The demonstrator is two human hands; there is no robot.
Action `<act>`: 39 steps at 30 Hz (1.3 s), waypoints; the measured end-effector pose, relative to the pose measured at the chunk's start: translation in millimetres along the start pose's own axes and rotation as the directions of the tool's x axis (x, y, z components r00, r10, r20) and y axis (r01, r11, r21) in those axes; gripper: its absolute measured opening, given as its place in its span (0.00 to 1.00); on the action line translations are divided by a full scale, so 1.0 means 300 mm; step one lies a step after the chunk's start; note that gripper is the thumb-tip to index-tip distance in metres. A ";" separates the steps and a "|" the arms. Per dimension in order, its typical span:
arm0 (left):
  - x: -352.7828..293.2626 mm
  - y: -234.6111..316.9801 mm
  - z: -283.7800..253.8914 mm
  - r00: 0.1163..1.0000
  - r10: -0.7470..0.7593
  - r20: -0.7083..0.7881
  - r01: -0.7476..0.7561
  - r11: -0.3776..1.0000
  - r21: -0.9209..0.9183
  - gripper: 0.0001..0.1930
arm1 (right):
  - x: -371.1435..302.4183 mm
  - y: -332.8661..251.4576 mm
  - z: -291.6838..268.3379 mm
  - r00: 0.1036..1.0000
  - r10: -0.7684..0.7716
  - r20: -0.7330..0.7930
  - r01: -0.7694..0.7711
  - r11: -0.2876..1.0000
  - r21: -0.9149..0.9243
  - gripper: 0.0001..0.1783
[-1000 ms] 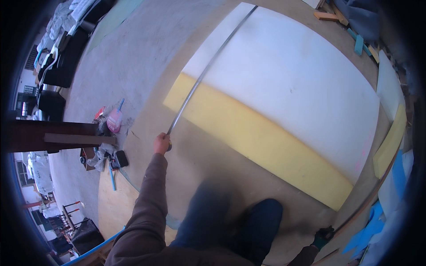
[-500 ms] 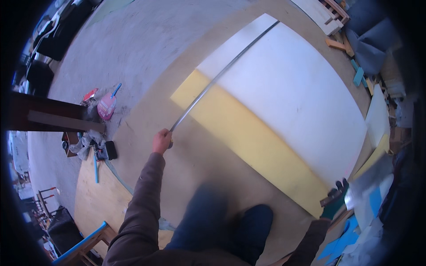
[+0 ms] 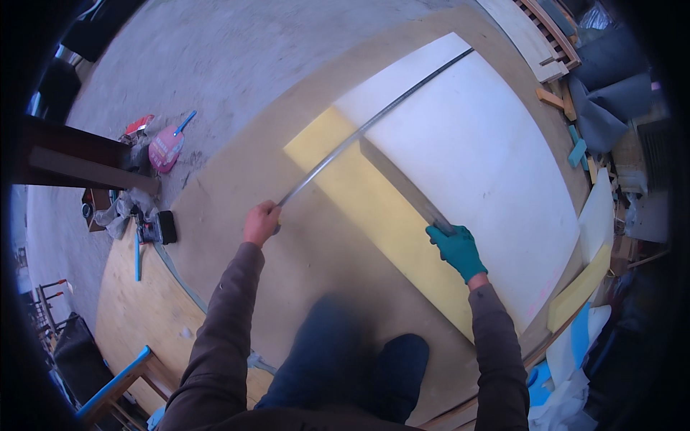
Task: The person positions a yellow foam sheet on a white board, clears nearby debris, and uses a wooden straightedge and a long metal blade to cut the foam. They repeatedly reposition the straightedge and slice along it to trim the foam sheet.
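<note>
A large white foam sheet (image 3: 481, 158) lies on the brown board, with a yellow foam strip (image 3: 381, 212) showing along its near-left side. My bare left hand (image 3: 261, 223) is closed on the near end of a tape measure (image 3: 323, 164), whose straight metal strip runs across both foams to the white sheet's far corner. My right hand (image 3: 458, 251), in a teal glove, is closed around the handle of a handsaw (image 3: 397, 178). The saw's broad blade lies along the line where white and yellow meet, its tip close to the metal strip.
A pink paddle-shaped item (image 3: 166, 149) and a dark beam (image 3: 86, 161) are at the left. Plywood (image 3: 144, 309) lies at lower left beside a blue-edged wooden frame (image 3: 115, 384). Foam and wood offcuts (image 3: 578, 302) line the right side.
My right hand has brought the handsaw from the far right onto the foam, beside the white edge. My left hand keeps its hold on the tape measure; the view has shifted slightly.
</note>
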State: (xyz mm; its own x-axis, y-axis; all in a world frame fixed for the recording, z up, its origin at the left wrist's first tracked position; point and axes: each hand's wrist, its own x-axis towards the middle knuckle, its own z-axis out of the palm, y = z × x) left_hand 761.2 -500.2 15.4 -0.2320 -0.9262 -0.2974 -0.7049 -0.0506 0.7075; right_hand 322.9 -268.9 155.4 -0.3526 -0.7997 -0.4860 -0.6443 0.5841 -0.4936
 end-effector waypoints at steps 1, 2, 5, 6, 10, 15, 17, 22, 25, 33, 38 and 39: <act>0.000 -0.002 0.001 1.000 0.004 -0.007 -0.004 1.000 0.007 0.14 | 0.024 0.008 0.028 0.995 -0.098 -0.013 0.096 0.991 -0.089 0.11; 0.000 -0.003 0.003 1.000 0.006 -0.013 -0.006 1.000 0.013 0.14 | 0.045 0.019 0.052 0.990 -0.138 0.022 0.139 0.975 -0.171 0.12; 0.000 -0.001 0.006 1.000 -0.020 0.004 0.020 1.000 -0.008 0.14 | 0.090 0.047 0.096 0.967 -0.253 -0.020 0.236 0.925 -0.298 0.14; -0.001 0.002 0.006 0.999 -0.033 0.015 0.033 0.999 -0.022 0.14 | 0.099 0.050 0.102 0.948 -0.316 -0.048 0.284 0.901 -0.329 0.13; -0.005 0.017 0.000 0.994 -0.098 0.049 0.100 0.994 -0.046 0.14 | 0.131 0.023 0.098 0.977 -0.211 0.019 0.203 0.905 -0.375 0.13; -0.009 0.025 -0.005 0.999 -0.053 0.012 0.053 0.998 0.026 0.14 | 0.161 -0.011 0.091 0.982 -0.181 0.049 0.187 0.926 -0.328 0.13; -0.009 0.024 -0.006 0.998 -0.060 0.019 0.060 0.998 0.022 0.14 | 0.168 -0.007 0.091 0.975 -0.222 0.027 0.219 0.922 -0.319 0.13; -0.006 0.021 -0.007 0.998 -0.051 0.023 0.051 0.998 0.026 0.14 | 0.182 0.016 0.097 0.963 -0.269 0.018 0.257 0.896 -0.363 0.13; -0.003 0.020 -0.008 0.996 -0.078 0.041 0.078 0.997 0.005 0.14 | 0.186 0.019 0.102 0.964 -0.266 0.021 0.257 0.903 -0.345 0.13; 0.006 0.008 0.001 0.998 -0.051 0.032 0.051 0.999 0.010 0.14 | 0.181 -0.051 0.070 0.972 -0.235 -0.006 0.219 0.915 -0.339 0.07; 0.008 0.008 0.003 0.996 -0.087 0.020 0.087 0.996 -0.027 0.13 | 0.183 -0.140 0.029 0.989 -0.147 -0.031 0.125 0.918 -0.377 0.10; 0.008 0.009 0.002 0.995 -0.092 0.023 0.093 0.995 -0.044 0.12 | 0.180 -0.153 0.017 0.980 -0.197 -0.029 0.168 0.897 -0.409 0.10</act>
State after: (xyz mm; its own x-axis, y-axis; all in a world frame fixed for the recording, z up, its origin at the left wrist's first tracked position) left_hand 758.4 -502.4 16.3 -0.1813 -0.9088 -0.3759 -0.6935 -0.1529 0.7040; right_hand 336.9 -338.2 148.1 -0.2382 -0.9028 -0.3581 -0.9147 0.3325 -0.2298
